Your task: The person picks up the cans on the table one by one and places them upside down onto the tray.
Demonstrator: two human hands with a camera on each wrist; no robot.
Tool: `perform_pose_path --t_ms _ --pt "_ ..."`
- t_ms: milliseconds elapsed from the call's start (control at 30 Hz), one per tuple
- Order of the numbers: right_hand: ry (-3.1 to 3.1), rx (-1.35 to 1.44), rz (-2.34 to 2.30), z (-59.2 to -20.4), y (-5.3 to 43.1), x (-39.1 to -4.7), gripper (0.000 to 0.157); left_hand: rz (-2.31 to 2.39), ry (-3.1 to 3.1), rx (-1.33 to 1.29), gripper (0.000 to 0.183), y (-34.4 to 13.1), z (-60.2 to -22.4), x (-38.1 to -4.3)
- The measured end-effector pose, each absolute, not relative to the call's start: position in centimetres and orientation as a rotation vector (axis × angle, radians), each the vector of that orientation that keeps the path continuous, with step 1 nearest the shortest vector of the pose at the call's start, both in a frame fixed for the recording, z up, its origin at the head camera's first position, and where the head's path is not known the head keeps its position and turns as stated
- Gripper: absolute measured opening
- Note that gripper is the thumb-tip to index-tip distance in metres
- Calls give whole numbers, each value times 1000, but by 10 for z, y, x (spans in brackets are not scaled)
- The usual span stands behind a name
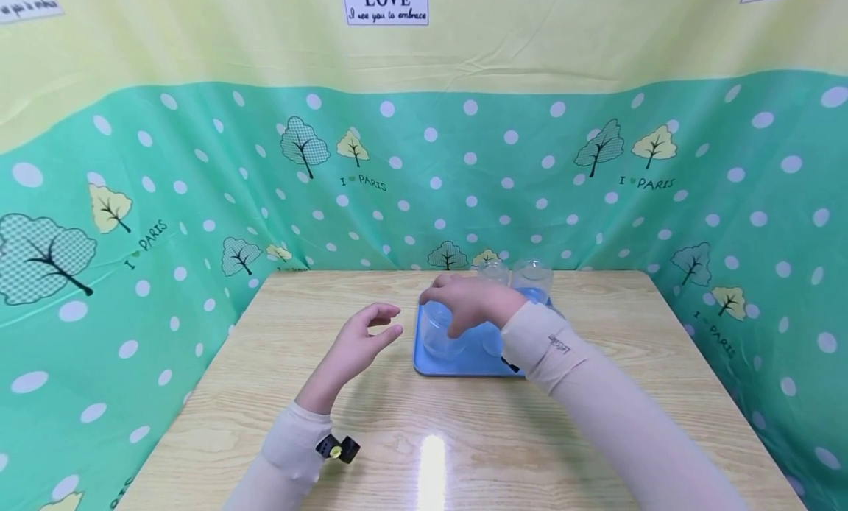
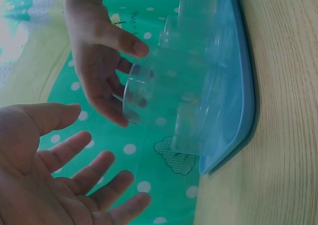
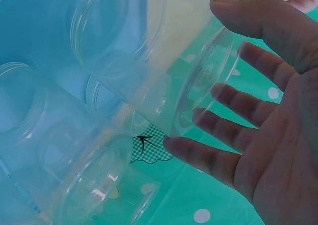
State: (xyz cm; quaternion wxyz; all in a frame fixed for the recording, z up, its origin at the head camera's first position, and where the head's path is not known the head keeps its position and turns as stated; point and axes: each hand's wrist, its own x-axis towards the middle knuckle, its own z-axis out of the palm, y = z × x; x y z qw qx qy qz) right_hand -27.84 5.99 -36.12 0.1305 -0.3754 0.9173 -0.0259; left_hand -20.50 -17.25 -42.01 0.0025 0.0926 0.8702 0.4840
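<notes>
My right hand (image 1: 472, 301) reaches over a clear plastic jar (image 1: 440, 338) at the left front of a blue tray (image 1: 457, 367). The right wrist view shows its thumb at one side of the jar's upper rim and the fingers spread along the other side, holding it from above. The jar (image 2: 161, 93) looks upright on the tray. My left hand (image 1: 361, 343) hovers left of the tray, palm facing the jar, fingers loosely bent and holding nothing. Contact at some right fingertips is hard to judge through the see-through plastic.
More clear jars stand on the tray: one at the back (image 1: 493, 270), one at the back right (image 1: 532, 279), another partly hidden by the right wrist. The tray rests on a wood-grain table (image 1: 318, 297). A green and yellow printed curtain (image 1: 424, 165) encloses the table's back and sides.
</notes>
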Motion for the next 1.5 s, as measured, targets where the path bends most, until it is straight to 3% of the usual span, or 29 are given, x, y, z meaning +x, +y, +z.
perform_pose_path --t_ms 1500 --pt "2554 -1006 -5 -368 48 -275 72 1517 2723 314 37 -175 -419 -205"
